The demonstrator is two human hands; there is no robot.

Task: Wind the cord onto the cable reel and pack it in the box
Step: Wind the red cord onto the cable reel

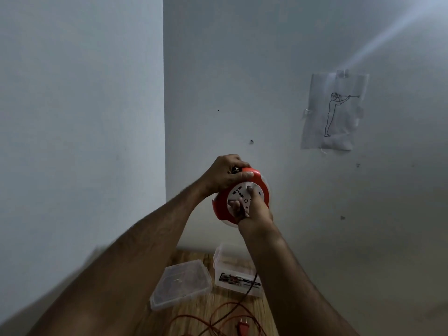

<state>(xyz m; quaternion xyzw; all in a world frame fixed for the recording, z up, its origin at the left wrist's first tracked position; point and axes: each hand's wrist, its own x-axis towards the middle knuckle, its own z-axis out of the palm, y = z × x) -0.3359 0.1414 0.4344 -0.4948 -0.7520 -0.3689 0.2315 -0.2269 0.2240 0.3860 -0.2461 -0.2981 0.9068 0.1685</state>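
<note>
Held high by the left hand (224, 175) clamped on its rim, the reel (241, 196) was cranked by right-hand fingers (252, 207) pinching its hub, cord (228, 314) mostly loose near the unpacked box (236, 270).

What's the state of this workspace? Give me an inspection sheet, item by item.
Surface: wooden table, partly visible below the arms.
Job's things: red-and-white cable reel held up in the air; clear box standing open; its lid lying beside it.
Clutter: nothing seen.
Hands: left hand grips the reel's top rim; right hand grips the white socket face.
Cables: orange cord lies loose on the table, a strand rising toward the reel; plug unwound.
Surroundings: grey wall corner; taped paper sketch.
</note>
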